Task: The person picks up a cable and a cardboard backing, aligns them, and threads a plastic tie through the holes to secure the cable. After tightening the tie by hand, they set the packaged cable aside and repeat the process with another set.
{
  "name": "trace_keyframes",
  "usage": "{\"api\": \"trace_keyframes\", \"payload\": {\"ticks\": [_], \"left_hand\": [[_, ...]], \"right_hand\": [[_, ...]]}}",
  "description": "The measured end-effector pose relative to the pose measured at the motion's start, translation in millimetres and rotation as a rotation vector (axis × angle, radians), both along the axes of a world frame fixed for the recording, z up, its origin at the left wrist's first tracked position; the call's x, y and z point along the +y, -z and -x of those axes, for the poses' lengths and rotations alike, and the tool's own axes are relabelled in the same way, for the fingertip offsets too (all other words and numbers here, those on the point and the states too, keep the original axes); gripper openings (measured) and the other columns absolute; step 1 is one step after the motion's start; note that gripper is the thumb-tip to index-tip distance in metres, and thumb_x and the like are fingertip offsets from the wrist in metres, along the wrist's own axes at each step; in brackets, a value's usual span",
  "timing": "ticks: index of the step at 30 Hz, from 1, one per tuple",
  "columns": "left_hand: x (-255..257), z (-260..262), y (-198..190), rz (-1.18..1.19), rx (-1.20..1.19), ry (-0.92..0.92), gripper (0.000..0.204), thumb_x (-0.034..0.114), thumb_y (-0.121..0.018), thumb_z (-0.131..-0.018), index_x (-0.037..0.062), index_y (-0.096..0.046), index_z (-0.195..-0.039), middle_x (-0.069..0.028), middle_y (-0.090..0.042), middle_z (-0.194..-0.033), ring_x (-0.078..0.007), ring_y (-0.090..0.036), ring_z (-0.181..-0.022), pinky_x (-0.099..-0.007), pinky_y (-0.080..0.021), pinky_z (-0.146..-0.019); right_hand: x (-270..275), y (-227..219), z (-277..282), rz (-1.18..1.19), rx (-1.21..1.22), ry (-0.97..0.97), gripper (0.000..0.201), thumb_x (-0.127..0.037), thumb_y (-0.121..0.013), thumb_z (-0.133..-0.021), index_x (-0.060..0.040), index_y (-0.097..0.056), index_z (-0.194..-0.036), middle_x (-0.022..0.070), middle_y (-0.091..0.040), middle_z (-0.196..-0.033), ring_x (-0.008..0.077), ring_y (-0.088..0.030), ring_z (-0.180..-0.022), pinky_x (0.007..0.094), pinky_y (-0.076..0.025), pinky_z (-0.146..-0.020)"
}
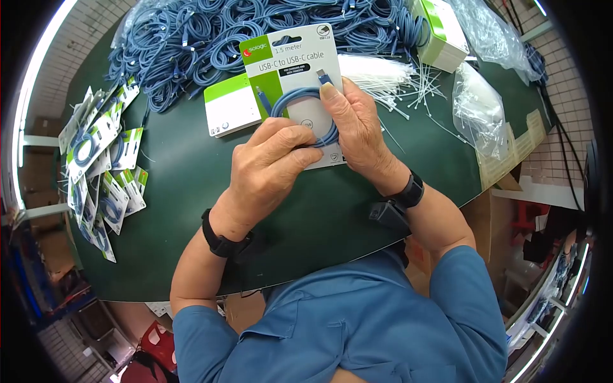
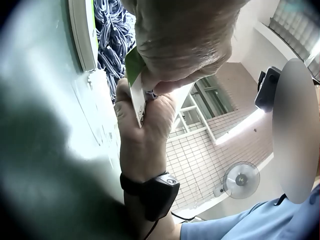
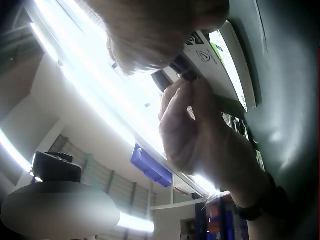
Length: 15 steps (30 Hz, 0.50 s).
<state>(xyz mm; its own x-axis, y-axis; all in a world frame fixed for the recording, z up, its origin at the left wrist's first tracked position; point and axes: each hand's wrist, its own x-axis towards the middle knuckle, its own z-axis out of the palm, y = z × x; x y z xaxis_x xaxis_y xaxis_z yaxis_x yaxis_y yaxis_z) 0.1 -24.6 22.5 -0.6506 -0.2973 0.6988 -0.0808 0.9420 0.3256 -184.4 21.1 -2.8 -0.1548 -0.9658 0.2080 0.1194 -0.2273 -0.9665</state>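
Note:
Over the green table (image 1: 306, 217), both hands hold a white and green cardboard card (image 1: 300, 76) printed "USB-C to USB-C cable". A coiled blue USB-C cable (image 1: 290, 96) lies against its front, one plug by the left side and the other near the right thumb. My right hand (image 1: 361, 127) grips the card's right edge, thumb on the front by the upper plug. With fingers bent, my left hand (image 1: 271, 156) pinches the lower part of the coil; its fingertips are partly hidden. In the left wrist view the card (image 2: 136, 95) shows nearly edge-on between the hands.
A heap of blue cables (image 1: 191, 38) covers the back. Behind the hands stands a stack of cards (image 1: 231, 105); white cable ties (image 1: 377, 73) lie to its right. Carded cables (image 1: 105, 159) pile up at left. A white-green card stack (image 1: 440, 35) and plastic bag (image 1: 476, 105) sit at right.

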Motion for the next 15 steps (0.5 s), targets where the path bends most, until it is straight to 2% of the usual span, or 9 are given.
{"api": "trace_keyframes", "payload": {"ticks": [5,8,9,12,13,15], "left_hand": [[3,3,9,-0.079,0.105,-0.015,0.023,-0.007,-0.078,-0.068,0.0048,-0.076,-0.087,-0.0062,-0.073,-0.092,-0.0265,-0.069,-0.087,-0.0355,-0.058,-0.076],[3,5,12,-0.139,0.143,-0.040,0.021,0.000,-0.079,-0.077,0.0060,-0.075,-0.097,-0.0060,-0.072,-0.101,-0.0252,-0.069,-0.090,-0.0332,-0.058,-0.073],[3,3,9,-0.136,0.163,-0.052,0.021,0.000,-0.079,-0.077,0.0060,-0.075,-0.097,-0.0060,-0.072,-0.101,-0.0252,-0.069,-0.090,-0.0332,-0.058,-0.073],[6,-5,-5,-0.326,0.395,-0.255,0.027,0.008,-0.083,-0.085,0.0036,-0.073,-0.110,-0.0084,-0.073,-0.111,-0.0204,-0.069,-0.095,-0.0316,-0.058,-0.077],[6,-3,-5,-0.325,0.420,-0.259,0.027,0.008,-0.083,-0.085,0.0036,-0.073,-0.110,-0.0084,-0.073,-0.111,-0.0204,-0.069,-0.095,-0.0316,-0.058,-0.077],[4,0,-5,-0.827,0.615,-0.155,0.037,0.010,-0.084,-0.086,0.0013,-0.069,-0.119,-0.0100,-0.071,-0.117,-0.0174,-0.068,-0.100,-0.0304,-0.058,-0.081]], "right_hand": [[-1,-2,3,-0.022,0.098,0.027,0.043,-0.036,-0.052,-0.112,0.0029,-0.060,-0.129,0.0072,-0.071,-0.111,0.0078,-0.064,-0.092,0.0246,-0.055,-0.080],[-4,0,4,-0.062,0.135,0.072,0.041,-0.033,-0.055,-0.111,0.0027,-0.059,-0.130,0.0083,-0.071,-0.113,0.0100,-0.066,-0.096,0.0265,-0.057,-0.084],[-5,-1,4,-0.059,0.156,0.059,0.041,-0.033,-0.055,-0.111,0.0027,-0.059,-0.130,0.0083,-0.071,-0.113,0.0100,-0.066,-0.096,0.0265,-0.057,-0.084],[-3,-10,6,-0.031,-0.151,0.055,0.040,-0.030,-0.058,-0.110,0.0022,-0.058,-0.133,0.0105,-0.071,-0.119,0.0135,-0.069,-0.104,0.0298,-0.058,-0.091],[-3,-9,7,-0.028,-0.128,0.047,0.040,-0.030,-0.058,-0.110,0.0022,-0.058,-0.133,0.0105,-0.071,-0.119,0.0135,-0.069,-0.104,0.0298,-0.058,-0.091],[-5,-4,3,0.031,-0.187,0.060,0.041,-0.030,-0.060,-0.109,0.0019,-0.057,-0.134,0.0118,-0.070,-0.123,0.0159,-0.069,-0.108,0.0321,-0.058,-0.094]]}}
